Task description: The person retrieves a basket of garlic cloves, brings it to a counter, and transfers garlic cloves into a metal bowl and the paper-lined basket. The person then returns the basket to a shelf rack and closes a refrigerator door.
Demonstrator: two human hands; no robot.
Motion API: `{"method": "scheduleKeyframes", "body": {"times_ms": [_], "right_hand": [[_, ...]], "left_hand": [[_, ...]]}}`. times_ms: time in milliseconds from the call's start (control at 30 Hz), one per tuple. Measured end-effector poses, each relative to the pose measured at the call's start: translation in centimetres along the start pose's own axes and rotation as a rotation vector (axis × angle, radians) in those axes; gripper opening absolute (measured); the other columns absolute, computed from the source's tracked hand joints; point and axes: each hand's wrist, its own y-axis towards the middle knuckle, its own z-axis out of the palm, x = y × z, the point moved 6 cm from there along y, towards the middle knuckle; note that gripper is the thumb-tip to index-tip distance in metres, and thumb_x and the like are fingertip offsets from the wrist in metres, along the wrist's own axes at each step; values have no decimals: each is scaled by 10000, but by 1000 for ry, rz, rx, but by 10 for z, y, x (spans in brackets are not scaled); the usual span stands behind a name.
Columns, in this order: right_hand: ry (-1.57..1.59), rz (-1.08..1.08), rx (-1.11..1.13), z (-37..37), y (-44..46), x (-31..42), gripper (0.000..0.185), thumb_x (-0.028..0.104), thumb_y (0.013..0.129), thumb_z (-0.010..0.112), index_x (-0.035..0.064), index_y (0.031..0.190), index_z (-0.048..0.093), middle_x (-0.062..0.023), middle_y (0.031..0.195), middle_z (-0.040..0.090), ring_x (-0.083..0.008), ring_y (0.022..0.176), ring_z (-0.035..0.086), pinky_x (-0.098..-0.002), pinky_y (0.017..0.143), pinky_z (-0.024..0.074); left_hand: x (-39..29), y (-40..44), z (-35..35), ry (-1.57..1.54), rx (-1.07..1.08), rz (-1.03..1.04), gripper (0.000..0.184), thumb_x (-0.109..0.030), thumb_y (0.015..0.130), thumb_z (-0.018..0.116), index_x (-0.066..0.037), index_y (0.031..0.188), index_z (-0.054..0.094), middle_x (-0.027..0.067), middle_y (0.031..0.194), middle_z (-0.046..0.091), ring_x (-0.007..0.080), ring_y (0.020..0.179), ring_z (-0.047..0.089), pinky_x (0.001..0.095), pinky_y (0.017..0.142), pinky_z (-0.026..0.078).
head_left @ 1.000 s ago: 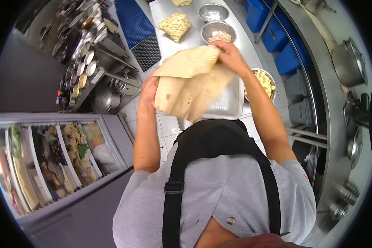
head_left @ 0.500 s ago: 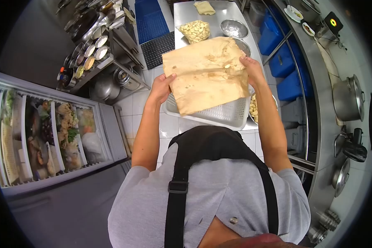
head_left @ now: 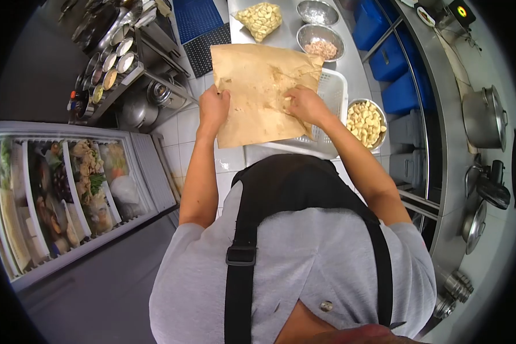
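A large sheet of brown paper (head_left: pixel 252 71), creased and stained, is held up over a white perforated plastic tray (head_left: pixel 339 92). My left hand (head_left: pixel 214 106) is closed on the paper's left edge, thumb on the near face. My right hand (head_left: pixel 308 104) reaches across the paper's right part, its fingertips pinched on a small pale piece (head_left: pixel 288 101) against the stained surface. Right of the tray, a metal bowl (head_left: pixel 385 123) holds many pale, plump pieces (head_left: pixel 364 121). The paper hides much of the tray.
On the steel table (head_left: pixel 292 40) lie a clear bag of similar pale pieces (head_left: pixel 259 20), a bowl of pinkish chopped food (head_left: pixel 321 49) and another metal bowl (head_left: pixel 317 12). An open chilled drawer unit (head_left: pixel 149 172) stands left; a steel counter (head_left: pixel 456 172) runs along the right.
My right hand has left the paper's right edge and moved inward to a small pale piece on it. The paper has shifted left and hangs straighter, uncovering the bowls at right.
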Motion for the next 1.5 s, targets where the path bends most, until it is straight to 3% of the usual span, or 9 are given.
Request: {"method": "scheduleKeyframes", "body": {"times_ms": [33, 233, 333, 433, 533, 733, 1033, 1400, 1500], "right_hand": [[-117, -73, -45, 9, -3, 2, 137, 87, 836, 681, 19, 943, 732, -142, 808, 692, -323, 802, 680, -387, 742, 544], [89, 300, 238, 26, -1, -42, 141, 144, 788, 694, 44, 887, 708, -159, 915, 695, -362, 950, 663, -465, 842, 516], [24, -74, 112, 25, -1, -24, 104, 127, 785, 688, 49, 853, 682, -152, 879, 690, -350, 876, 664, -435, 790, 528], [-28, -102, 155, 33, 6, -24, 84, 90, 803, 669, 41, 871, 678, -128, 796, 686, -307, 737, 665, -386, 720, 540], [165, 241, 103, 9, 8, -40, 81, 62, 835, 643, 29, 903, 671, -107, 788, 691, -241, 695, 659, -334, 682, 529], [215, 414, 62, -20, -5, -62, 83, 92, 848, 671, 17, 883, 675, -100, 762, 685, -193, 686, 649, -327, 672, 519], [-222, 229, 277, 1, -16, -51, 101, 94, 773, 641, 22, 839, 670, -201, 846, 710, -411, 849, 680, -474, 767, 531], [-132, 286, 327, 4, -17, -57, 114, 121, 770, 651, 29, 834, 676, -216, 852, 709, -402, 871, 688, -467, 780, 534], [-90, 317, 185, -5, -14, -57, 110, 110, 773, 645, 23, 834, 671, -211, 848, 712, -401, 841, 689, -460, 754, 539]], "left_hand": [[-1, -1, 1, 1, 16, 1, 275, -179, 894, 668, 77, 994, 657, 299, 907, 703, 477, 876, 683, 487, 775, 534], [-6, -11, -3, 6, 30, -40, 322, -184, 847, 735, 54, 1051, 657, 276, 921, 718, 444, 874, 699, 468, 771, 542], [-11, -14, -2, -43, 63, -80, 352, -170, 827, 768, 41, 1091, 672, 243, 952, 737, 381, 881, 724, 428, 784, 553], [-15, -14, -3, -42, 90, -110, 400, -140, 813, 793, 29, 1160, 688, 202, 1008, 760, 297, 903, 753, 376, 806, 564], [-16, -15, -5, -38, 100, -127, 400, -136, 812, 797, 27, 1160, 690, 194, 998, 764, 285, 885, 756, 368, 794, 566], [-11, -15, -1, -58, 97, -119, 364, -190, 807, 796, 44, 1062, 683, 221, 920, 746, 353, 840, 738, 406, 758, 559], [-6, -14, 1, -76, 91, -89, 345, -186, 799, 802, 47, 1024, 685, 225, 915, 745, 357, 838, 737, 405, 760, 558], [-9, -15, -1, -36, 107, -93, 360, -194, 799, 803, 37, 1052, 692, 227, 912, 741, 367, 844, 730, 412, 767, 555], [-14, -18, -2, -53, 113, -123, 365, -136, 812, 806, 34, 1120, 707, 191, 963, 766, 276, 850, 758, 358, 772, 568]]}}
